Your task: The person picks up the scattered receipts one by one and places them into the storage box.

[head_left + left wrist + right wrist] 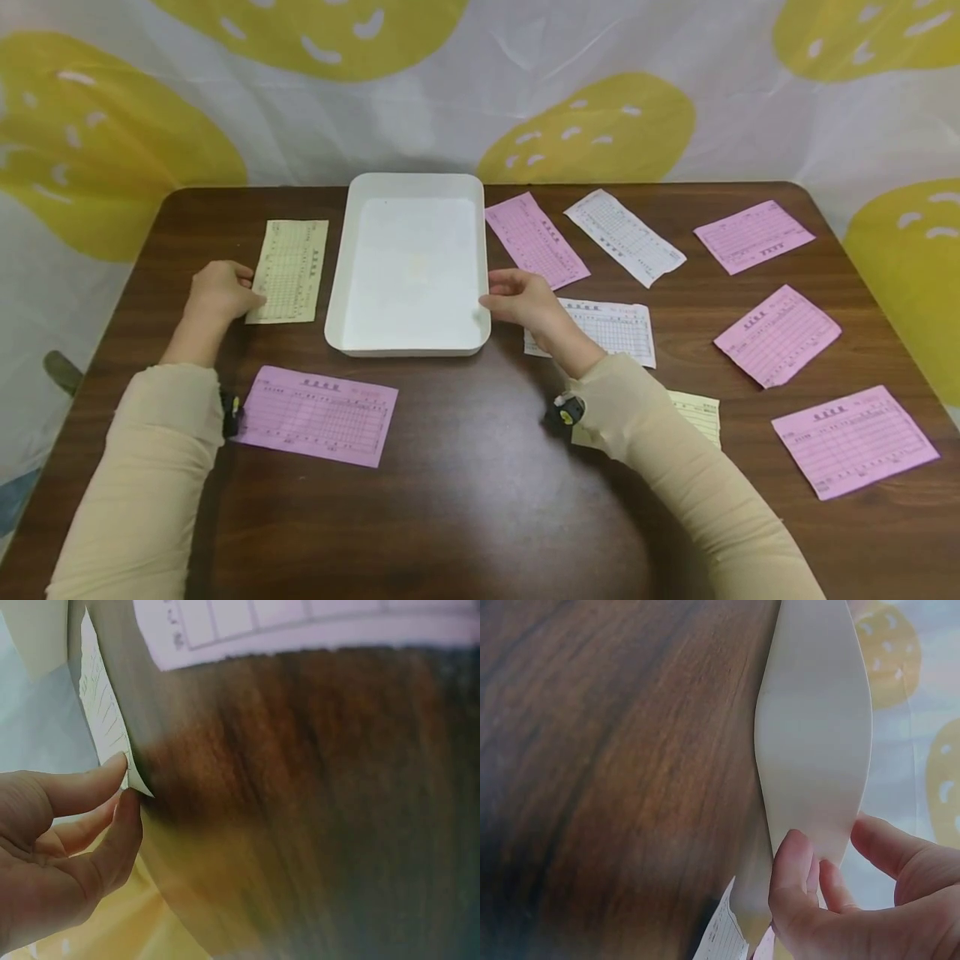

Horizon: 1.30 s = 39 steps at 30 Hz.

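Note:
A pale yellow printed slip (pixel 288 267) lies left of the white rectangular tray (pixel 336 308). My left hand (pixel 217 296) pinches the slip's left edge between thumb and fingers; in the left wrist view that edge of the yellow slip (pixel 105 709) is lifted off the table. Against the tray's right side, my right hand (pixel 528 308) rests its fingertips without gripping. The right wrist view shows the tray's outer wall (pixel 814 727) with the right hand (pixel 855 900) beside it. No slip lies in the tray. Part of a white slip (pixel 615 329) is hidden by my right hand.
A pink slip (pixel 318 417) lies near my left forearm. Right of the tray lie a pink slip (pixel 536 237), a white slip (pixel 624 237) and several more pink ones along the right side. A yellow slip (pixel 697 412) is partly under my right sleeve. A lemon-patterned cloth (pixel 420 117) hangs behind the table.

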Tool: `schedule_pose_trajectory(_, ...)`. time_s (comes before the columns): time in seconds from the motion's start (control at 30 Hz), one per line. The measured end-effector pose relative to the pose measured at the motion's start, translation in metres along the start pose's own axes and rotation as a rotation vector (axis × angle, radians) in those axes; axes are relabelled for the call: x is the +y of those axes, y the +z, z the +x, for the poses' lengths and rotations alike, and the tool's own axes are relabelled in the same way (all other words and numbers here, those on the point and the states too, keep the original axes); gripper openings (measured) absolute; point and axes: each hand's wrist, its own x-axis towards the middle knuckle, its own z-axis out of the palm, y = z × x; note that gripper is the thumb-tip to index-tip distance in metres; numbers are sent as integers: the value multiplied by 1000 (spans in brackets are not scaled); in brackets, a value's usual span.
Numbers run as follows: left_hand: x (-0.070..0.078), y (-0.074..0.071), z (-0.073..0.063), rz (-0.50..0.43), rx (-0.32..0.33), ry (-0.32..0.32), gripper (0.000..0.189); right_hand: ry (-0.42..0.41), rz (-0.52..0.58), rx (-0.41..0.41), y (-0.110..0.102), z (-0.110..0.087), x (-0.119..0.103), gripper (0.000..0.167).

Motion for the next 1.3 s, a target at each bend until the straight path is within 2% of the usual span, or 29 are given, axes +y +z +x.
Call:
schedule_pose_trajectory(0.13,-2,-2,0,-50,-14,-16,50,9,6,-1,0,2,0,51)
schedule_pose_trajectory(0.37,-10,-4,0,-277,-89,-99,63,28,3,-4,1,2,-2,52)
schedule_pose_trajectory(0.5,-13,-7,-1,-334,-105,-146,66,12,4,8,1,2,-1,51)
schedule_pose_trajectory(0.6,-15,-8,0,-330,-95,-178,65,-10,13,18,1,2,0,50)
schedule_pose_trajectory(0.73,-18,-7,2,-344,-81,-184,61,-20,12,31,2,0,0,49)
schedule_pose_trajectory(1.07,-19,-4,1,-421,-7,-120,52,-30,65,36,3,-3,0,48)
schedule_pose_trajectory(1.3,-8,-11,0,-528,109,-87,48,-12,132,36,6,-5,1,46)
